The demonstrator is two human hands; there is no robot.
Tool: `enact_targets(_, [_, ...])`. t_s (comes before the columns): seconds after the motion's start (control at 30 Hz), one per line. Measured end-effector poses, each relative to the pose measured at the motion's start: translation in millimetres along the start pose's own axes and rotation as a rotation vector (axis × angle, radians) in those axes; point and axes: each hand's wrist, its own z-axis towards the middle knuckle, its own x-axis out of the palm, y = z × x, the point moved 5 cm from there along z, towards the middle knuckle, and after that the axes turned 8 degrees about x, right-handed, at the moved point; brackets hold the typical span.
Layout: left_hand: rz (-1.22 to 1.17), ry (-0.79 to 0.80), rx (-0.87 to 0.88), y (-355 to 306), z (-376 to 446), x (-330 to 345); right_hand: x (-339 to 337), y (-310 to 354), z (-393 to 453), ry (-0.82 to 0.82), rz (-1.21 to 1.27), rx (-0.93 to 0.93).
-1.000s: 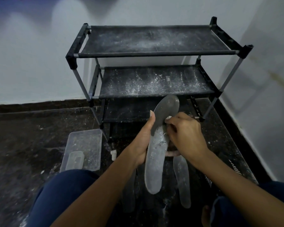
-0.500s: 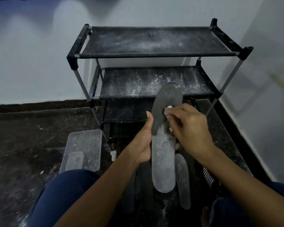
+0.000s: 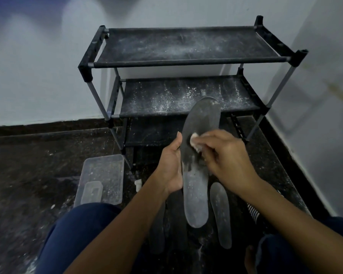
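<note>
L hand [image 3: 169,167] holds insole [image 3: 198,155] | R hand [image 3: 229,161] presses wipe [image 3: 194,140] on it

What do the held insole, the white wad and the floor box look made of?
The insole looks like dark grey foam or rubber, matt, thin and flat, dusted white. The white wad, pinched by the right hand, is probably cloth or tissue, soft and crumpled. The box looks clear plastic, dusty, floor showing through.

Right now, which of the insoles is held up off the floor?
The insole in the left hand, a white wad pressed to it by the right hand; the other insoles lie flat on the floor.
</note>
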Motion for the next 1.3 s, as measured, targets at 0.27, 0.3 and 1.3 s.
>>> enact_targets(0.27, [-0.033,-0.033,0.017,-2,-1,-2,28,10,-17,0.239,0.135,-0.021])
enact_targets(0.3, [-0.051,-0.030,0.017,-2,-1,-2,30,11,-21,0.274,0.168,-0.014])
enact_targets(1.3, [0.064,-0.133,0.077,11,9,-1,6,-15,6,-0.116,-0.128,0.156])
